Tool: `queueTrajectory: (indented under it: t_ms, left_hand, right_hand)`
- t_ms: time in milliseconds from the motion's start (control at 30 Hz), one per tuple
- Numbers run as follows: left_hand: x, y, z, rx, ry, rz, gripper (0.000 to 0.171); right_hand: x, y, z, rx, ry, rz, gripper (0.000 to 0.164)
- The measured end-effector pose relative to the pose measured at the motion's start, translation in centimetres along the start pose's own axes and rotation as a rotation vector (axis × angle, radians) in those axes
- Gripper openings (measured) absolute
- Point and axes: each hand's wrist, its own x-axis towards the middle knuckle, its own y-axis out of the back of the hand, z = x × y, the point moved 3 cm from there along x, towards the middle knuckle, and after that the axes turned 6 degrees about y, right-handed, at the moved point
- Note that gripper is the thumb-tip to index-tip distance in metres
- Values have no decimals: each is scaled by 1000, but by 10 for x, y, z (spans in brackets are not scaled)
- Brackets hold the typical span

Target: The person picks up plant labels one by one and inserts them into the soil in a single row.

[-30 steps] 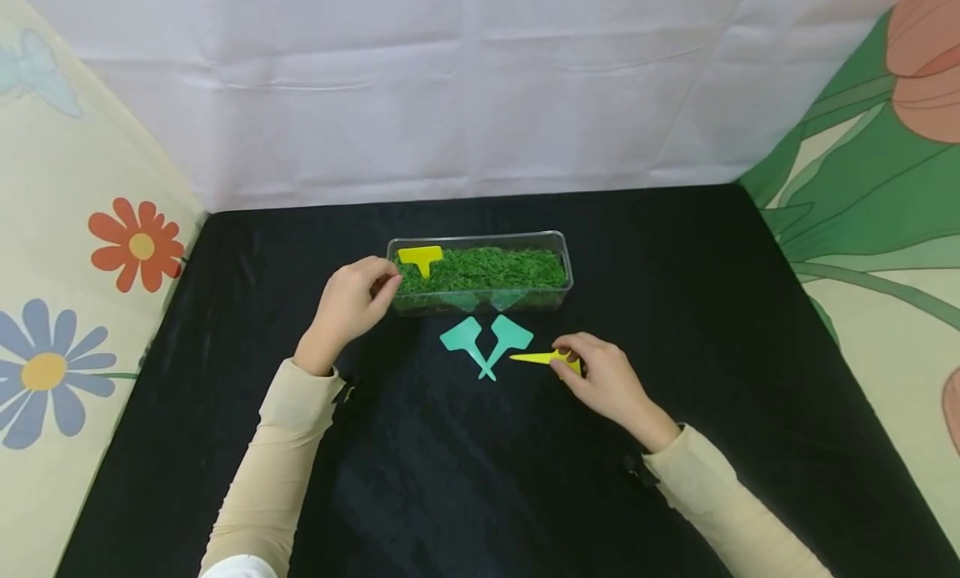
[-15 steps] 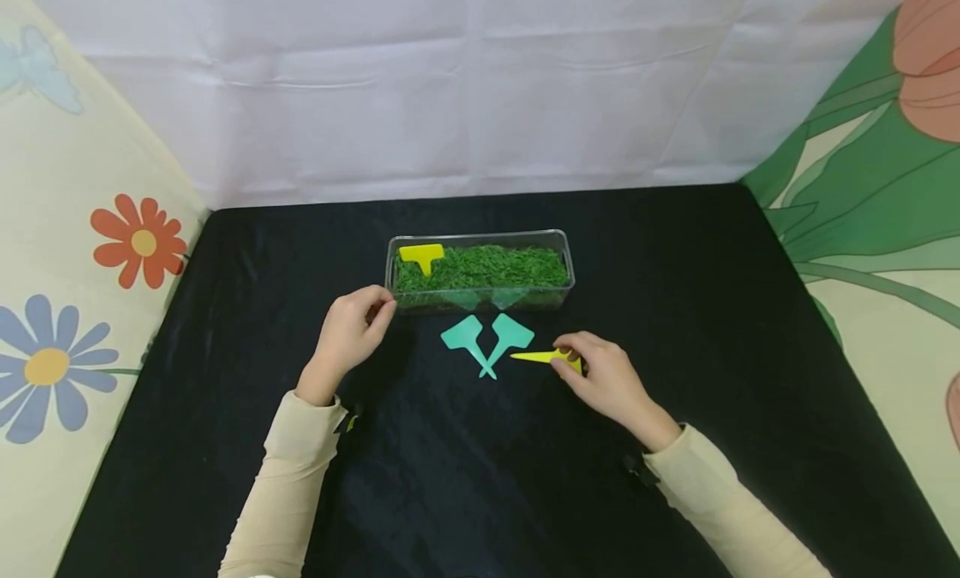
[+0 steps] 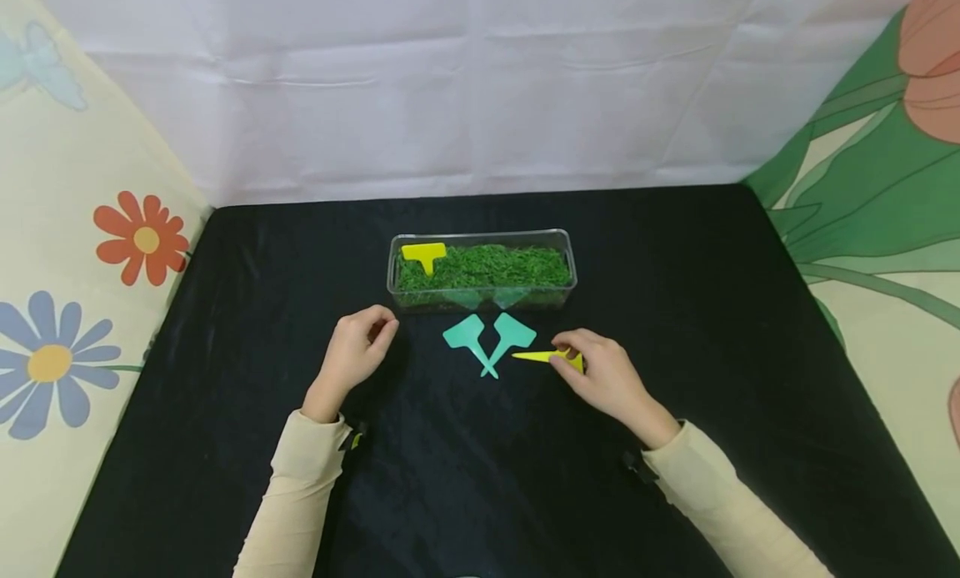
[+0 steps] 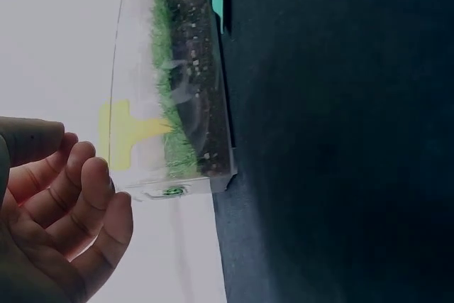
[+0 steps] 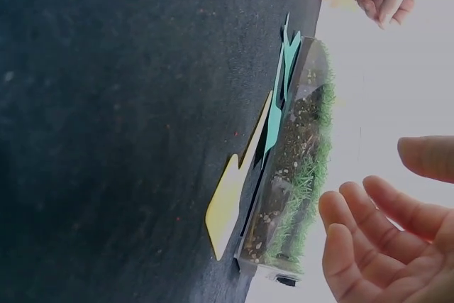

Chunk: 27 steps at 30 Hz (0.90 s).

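Note:
A yellow T-shaped plant label (image 3: 423, 253) stands in the grass at the left end of a clear plastic tub (image 3: 558, 296). My left hand (image 3: 356, 349) is in front of that end, fingers loosely curled and holding nothing. A second yellow plant label (image 5: 225, 207) lies on the black cloth in the right wrist view. My right hand (image 3: 603, 376) hovers over its wide end, hiding part of it in the head view; the wrist view shows fingers and thumb apart, with nothing between them. Two teal plant labels (image 3: 465, 333) lie between the hands, their pointed stems crossing.
Green grass (image 3: 498, 265) grows from dark soil inside the tub. A black cloth (image 3: 465, 478) covers the table. Behind it hangs a white sheet (image 3: 465, 103), and flower-patterned panels (image 3: 60, 186) stand at both sides.
My left hand has drawn back from the tub's left end toward me. The right hand has stayed almost still over the yellow plant label, and the labels and tub have kept their places.

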Motion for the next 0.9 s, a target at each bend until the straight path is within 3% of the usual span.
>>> queueTrajectory:
  t_ms: [300, 633, 767, 900]
  left_hand:
    - [2, -13, 1, 17, 11, -39, 5]
    - [10, -40, 6, 178, 194, -320, 12]
    - [15, -47, 10, 229, 213, -413, 15]
    - [18, -53, 12, 270, 220, -456, 16]
  right_hand:
    - [10, -4, -4, 16, 0, -41, 21]
    - [16, -5, -8, 14, 20, -53, 22]
    - [17, -5, -9, 14, 22, -54, 22]
    - [18, -7, -9, 14, 35, -54, 22]
